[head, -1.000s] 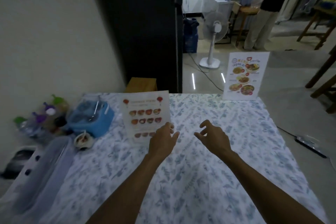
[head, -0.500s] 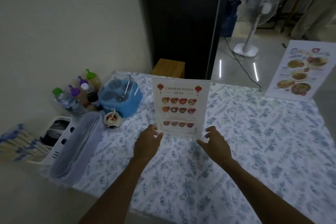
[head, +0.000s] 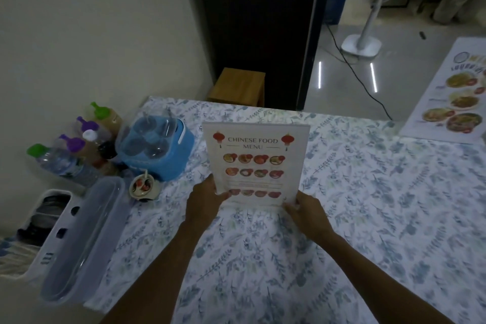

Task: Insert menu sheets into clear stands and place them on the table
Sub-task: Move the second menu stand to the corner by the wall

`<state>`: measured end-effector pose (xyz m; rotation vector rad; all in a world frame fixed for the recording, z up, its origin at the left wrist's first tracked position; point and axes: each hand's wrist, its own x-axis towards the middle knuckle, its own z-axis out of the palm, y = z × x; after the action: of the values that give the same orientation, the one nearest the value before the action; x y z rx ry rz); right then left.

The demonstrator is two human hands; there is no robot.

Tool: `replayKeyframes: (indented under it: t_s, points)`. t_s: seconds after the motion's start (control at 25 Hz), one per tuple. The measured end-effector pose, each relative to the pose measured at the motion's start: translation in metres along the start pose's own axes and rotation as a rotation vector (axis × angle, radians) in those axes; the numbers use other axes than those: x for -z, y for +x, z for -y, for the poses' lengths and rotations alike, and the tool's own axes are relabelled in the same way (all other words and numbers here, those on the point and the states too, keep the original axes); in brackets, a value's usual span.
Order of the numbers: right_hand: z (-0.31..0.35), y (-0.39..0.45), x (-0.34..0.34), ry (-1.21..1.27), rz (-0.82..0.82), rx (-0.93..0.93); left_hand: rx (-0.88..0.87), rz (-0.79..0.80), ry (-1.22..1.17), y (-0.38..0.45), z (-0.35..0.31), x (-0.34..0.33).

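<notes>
A clear stand with the Chinese food menu sheet [head: 255,160] stands upright on the floral tablecloth [head: 355,218], facing me. My left hand [head: 203,201] grips its lower left corner. My right hand [head: 306,212] grips its lower right corner. A second stand holding a menu with food photos [head: 455,95] stands at the table's far right edge, cut off by the frame.
At the left sit a blue condiment caddy [head: 157,150], sauce and water bottles [head: 71,150], a small chilli bowl [head: 144,187] and a long clear lidded box [head: 79,239] on a white tray. Beyond the table are a wooden stool [head: 239,85], a fan [head: 368,21] and its cable.
My view has swung left and down, bringing the Chinese food menu stand to the centre. Both hands, open beside it half a second ago, have closed on its lower corners.
</notes>
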<state>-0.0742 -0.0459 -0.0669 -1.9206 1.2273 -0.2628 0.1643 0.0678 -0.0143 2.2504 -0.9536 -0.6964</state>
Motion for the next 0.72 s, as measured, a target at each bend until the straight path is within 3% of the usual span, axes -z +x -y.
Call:
replayKeyframes:
  t_s: [0.32, 0.6, 0.72]
  points:
    - [-0.007, 0.010, 0.040, -0.025, -0.090, 0.000, -0.101, 0.123, -0.064, 0.045, -0.030, -0.014]
    - [0.010, 0.013, 0.113, -0.114, -0.326, -0.133, -0.308, 0.313, -0.111, 0.115, -0.110, -0.043]
    - [0.040, 0.025, 0.125, -0.159, -0.384, -0.192, -0.376, 0.423, -0.174, 0.151, -0.138, -0.025]
